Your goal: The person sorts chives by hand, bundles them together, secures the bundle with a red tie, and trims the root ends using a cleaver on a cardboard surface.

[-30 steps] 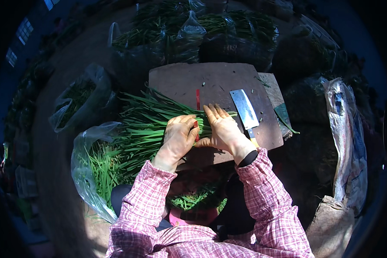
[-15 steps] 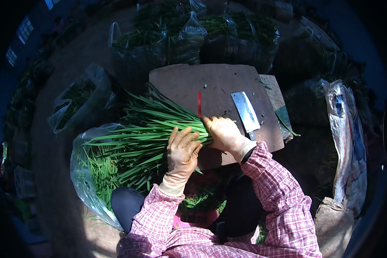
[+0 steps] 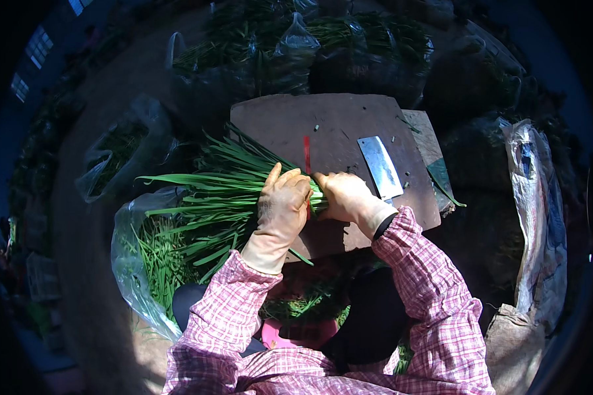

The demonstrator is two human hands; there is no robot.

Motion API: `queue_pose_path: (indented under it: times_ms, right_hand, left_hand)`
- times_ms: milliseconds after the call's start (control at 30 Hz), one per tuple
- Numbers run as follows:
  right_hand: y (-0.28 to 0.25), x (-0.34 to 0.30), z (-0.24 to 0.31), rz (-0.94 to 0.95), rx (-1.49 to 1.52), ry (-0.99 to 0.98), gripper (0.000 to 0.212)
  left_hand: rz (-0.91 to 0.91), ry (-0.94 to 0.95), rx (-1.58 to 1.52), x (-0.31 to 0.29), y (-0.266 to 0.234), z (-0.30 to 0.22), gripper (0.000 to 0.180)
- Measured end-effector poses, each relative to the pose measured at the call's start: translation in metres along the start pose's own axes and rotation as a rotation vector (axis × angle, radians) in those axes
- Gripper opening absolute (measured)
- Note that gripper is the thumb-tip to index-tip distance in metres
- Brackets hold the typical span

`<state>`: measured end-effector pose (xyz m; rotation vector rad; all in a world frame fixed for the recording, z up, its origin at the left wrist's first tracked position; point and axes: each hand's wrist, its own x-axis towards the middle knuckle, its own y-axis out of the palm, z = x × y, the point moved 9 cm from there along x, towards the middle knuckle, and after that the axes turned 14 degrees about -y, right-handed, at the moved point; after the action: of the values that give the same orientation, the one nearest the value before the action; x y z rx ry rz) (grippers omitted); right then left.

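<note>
A thick bunch of chives lies over the left edge of a brown board, leaves fanned to the left and pale stem ends to the right. My left hand, in a pale stained glove, is wrapped over the bunch close to the stems. At the stem ends my right hand, gloved too, is closed on the bunch; its fingertips are partly hidden. A red strip runs on the board behind the bunch and shows again below it between my hands. The cleaver rests flat to the right, apart from my right hand.
Beside my left knee stands a clear plastic bag of loose greens, with another bag beyond it. Large bags of greens line the back. A white woven sack hangs at the right. Something pink sits between my knees.
My left hand has moved up and right, from beside the leaves to a hold on the bunch close to my right hand. The leaf spread looks narrower. The cleaver stays on the board.
</note>
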<state>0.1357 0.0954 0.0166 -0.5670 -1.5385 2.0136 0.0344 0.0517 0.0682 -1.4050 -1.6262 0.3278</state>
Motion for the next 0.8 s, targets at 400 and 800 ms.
queue_pose_path:
  times_ms: [400, 800]
  right_hand:
    - [0.001, 0.0, -0.003, 0.011, 0.057, 0.011, 0.064]
    - [-0.07, 0.007, -0.053, -0.476, 0.513, 0.299, 0.055]
  left_hand:
    - [0.137, -0.195, -0.052, 0.031, 0.03, 0.032, 0.013]
    - [0.132, -0.342, -0.036, 0.017, 0.025, 0.047, 0.014]
